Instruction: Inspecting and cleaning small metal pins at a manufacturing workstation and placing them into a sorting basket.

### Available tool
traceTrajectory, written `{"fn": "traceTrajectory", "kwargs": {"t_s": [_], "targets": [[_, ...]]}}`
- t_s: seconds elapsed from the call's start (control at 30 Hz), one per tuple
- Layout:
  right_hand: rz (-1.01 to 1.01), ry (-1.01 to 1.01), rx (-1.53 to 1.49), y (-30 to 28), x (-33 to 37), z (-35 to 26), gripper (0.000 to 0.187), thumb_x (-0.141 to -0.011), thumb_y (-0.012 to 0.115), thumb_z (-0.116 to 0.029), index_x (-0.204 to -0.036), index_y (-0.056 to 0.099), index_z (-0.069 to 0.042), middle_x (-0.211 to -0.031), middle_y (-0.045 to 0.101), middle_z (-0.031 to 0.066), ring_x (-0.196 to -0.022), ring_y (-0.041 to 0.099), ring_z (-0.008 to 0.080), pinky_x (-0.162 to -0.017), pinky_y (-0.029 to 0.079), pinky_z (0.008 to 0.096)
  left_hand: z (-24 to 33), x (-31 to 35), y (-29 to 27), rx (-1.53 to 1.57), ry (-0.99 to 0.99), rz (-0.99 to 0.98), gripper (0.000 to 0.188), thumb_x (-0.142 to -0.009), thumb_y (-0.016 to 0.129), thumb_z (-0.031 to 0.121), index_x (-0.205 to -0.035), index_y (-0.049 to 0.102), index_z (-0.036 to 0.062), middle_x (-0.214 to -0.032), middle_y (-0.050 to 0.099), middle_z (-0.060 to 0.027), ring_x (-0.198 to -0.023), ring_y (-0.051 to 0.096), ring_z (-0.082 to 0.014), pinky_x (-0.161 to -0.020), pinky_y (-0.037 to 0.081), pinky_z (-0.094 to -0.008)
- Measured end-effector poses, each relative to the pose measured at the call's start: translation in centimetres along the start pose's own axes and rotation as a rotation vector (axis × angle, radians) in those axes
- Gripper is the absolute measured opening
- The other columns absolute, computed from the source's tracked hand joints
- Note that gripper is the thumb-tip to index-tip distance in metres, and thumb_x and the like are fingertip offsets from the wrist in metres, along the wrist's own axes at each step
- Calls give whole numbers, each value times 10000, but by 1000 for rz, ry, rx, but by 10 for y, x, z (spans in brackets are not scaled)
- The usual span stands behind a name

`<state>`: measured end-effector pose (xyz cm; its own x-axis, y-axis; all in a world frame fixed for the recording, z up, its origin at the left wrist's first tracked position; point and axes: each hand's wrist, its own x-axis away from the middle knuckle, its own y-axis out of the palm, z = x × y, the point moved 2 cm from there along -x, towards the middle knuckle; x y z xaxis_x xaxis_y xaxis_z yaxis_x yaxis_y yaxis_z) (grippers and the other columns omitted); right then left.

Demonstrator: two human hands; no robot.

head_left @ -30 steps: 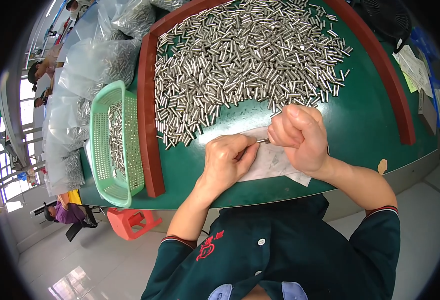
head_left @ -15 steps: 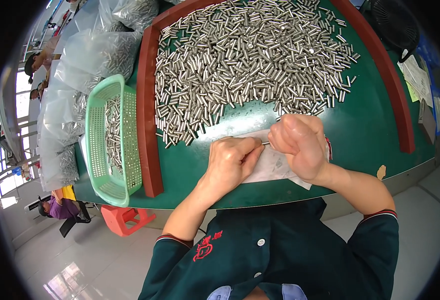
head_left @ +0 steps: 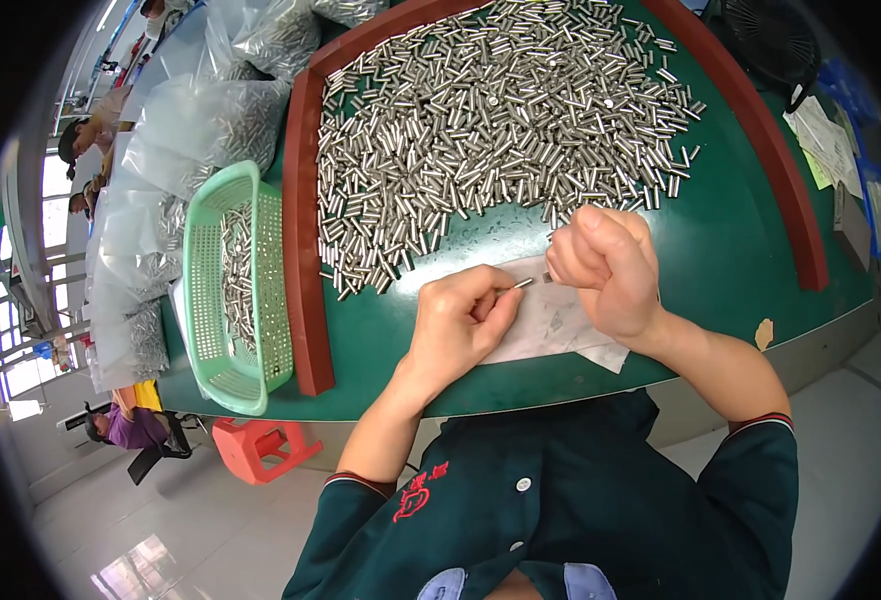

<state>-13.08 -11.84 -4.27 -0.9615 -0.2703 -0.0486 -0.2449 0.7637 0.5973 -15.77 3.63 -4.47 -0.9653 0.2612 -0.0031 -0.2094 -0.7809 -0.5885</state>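
Observation:
My left hand [head_left: 459, 318] pinches a short shiny metal pin [head_left: 525, 283] between thumb and fingertips, its end pointing to the right. Just across from it, my right hand [head_left: 609, 270] is closed in a fist. A small dark tip [head_left: 548, 278] shows at the right fingers, too small to name, and the rest is hidden in the fist. Between that tip and the pin there is a narrow gap. Under both hands lies a whitish, smudged cloth [head_left: 561, 335]. Beyond them a large heap of similar metal pins [head_left: 501, 120] spreads over the green table [head_left: 741, 260].
Dark red wooden bars [head_left: 306, 240] border the heap on the left, back and right. A green plastic basket [head_left: 273, 300] with pins stands at the left, beside clear bags of pins [head_left: 206, 130]. A black fan [head_left: 771, 40] and papers [head_left: 826, 140] are at the right. Other people sit far left.
My hands have drawn slightly apart, so a gap now shows between the pin and the right fingers. The whole view has shifted a little.

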Motion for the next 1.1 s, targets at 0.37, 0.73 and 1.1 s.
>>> {"fn": "traceTrajectory", "kwargs": {"t_s": [0.37,0.73,1.1], "targets": [[15,40,-76,1,1,0,420,-888,386,-181,-498,253,-98,-440,254,-37,-420,196,52,-418,187,233,-32,-3,-18,1459,-321,-103,88,-763,572,-12,-818,545,50,-812,589,-122,-501,350,-56,-496,300,-193],[18,40,-67,0,0,0,411,-878,392,-170,-499,245,-105,-439,253,-36,-420,190,56,-418,188,236,-28,-6,-24,1443,-335,-18,233,-833,405,209,-809,525,10,-702,541,-110,-531,390,-119,-508,316,-233],[28,46,-67,-1,0,1,420,-874,397,-176,-492,237,-106,-431,259,-30,-418,180,59,-414,184,238,-30,-3,-33,-333,-112,438,168,-650,719,98,-746,607,16,-432,327,-3,-380,320,-98,-377,282,-272]]}}
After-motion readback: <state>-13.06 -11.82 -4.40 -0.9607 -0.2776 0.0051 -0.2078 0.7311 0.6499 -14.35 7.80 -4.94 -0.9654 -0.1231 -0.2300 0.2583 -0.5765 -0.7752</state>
